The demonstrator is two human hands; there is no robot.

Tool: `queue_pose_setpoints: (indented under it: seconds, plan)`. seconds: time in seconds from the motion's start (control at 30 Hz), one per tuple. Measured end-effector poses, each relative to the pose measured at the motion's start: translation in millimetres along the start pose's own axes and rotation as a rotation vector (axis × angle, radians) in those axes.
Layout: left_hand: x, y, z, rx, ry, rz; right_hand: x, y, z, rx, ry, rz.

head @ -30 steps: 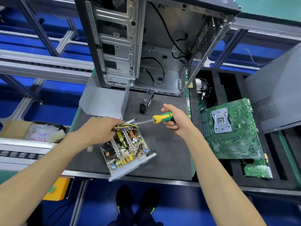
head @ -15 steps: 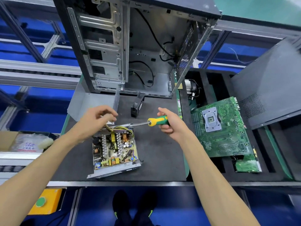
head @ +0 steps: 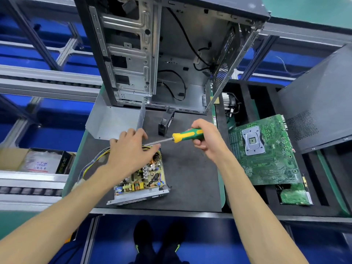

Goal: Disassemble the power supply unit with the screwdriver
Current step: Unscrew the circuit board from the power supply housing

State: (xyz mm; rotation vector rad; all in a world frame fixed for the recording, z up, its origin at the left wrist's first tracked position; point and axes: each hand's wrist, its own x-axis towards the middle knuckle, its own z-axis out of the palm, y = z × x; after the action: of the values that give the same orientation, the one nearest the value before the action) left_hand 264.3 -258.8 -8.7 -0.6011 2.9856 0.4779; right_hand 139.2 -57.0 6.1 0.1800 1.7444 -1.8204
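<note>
The power supply unit (head: 144,178) lies open on the black mat, its circuit board exposed and its metal base rim facing me. Its yellow and black cable bundle (head: 91,162) trails off to the left. My left hand (head: 129,151) lies over the far end of the board with the fingers stretched out; what is under the palm is hidden. My right hand (head: 207,138) grips the green and yellow screwdriver (head: 188,133) by its handle. The shaft points left and its tip disappears behind my left thumb. The unit's bent metal cover (head: 114,121) lies behind.
An empty computer case (head: 171,54) stands upright at the back of the mat, with a small black fan (head: 165,122) in front of it. A green motherboard (head: 266,149), a smaller card (head: 295,195), a cooler (head: 230,103) and a grey side panel (head: 320,103) are at the right. A cardboard box (head: 43,162) sits left.
The unit went from tilted in my left hand to lying flat on the mat. My left hand let go, lifted, then came down over its far end. The screwdriver stayed in my right hand.
</note>
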Motion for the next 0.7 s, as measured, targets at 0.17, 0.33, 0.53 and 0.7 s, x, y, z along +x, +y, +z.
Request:
queue_pose_setpoints:
  seconds: [0.17,0.33,0.53,0.7]
  plan:
    - [-4.2,14.6,16.4,0.113,0.037,-0.024,-6.5,-10.7,-11.3,-0.211,0.128,-0.205]
    - [5.1,15.5,15.6,-0.067,0.07,-0.06,-9.7,-4.5,-10.2,-0.386,0.198,-0.379]
    - [-4.3,-5.6,22.5,-0.158,0.126,0.127,-16.3,7.7,-4.6,-0.462,0.203,-0.512]
    - [-8.6,-14.7,21.4,-0.151,0.088,0.214,-19.9,9.1,-1.1,-0.515,0.229,-0.595]
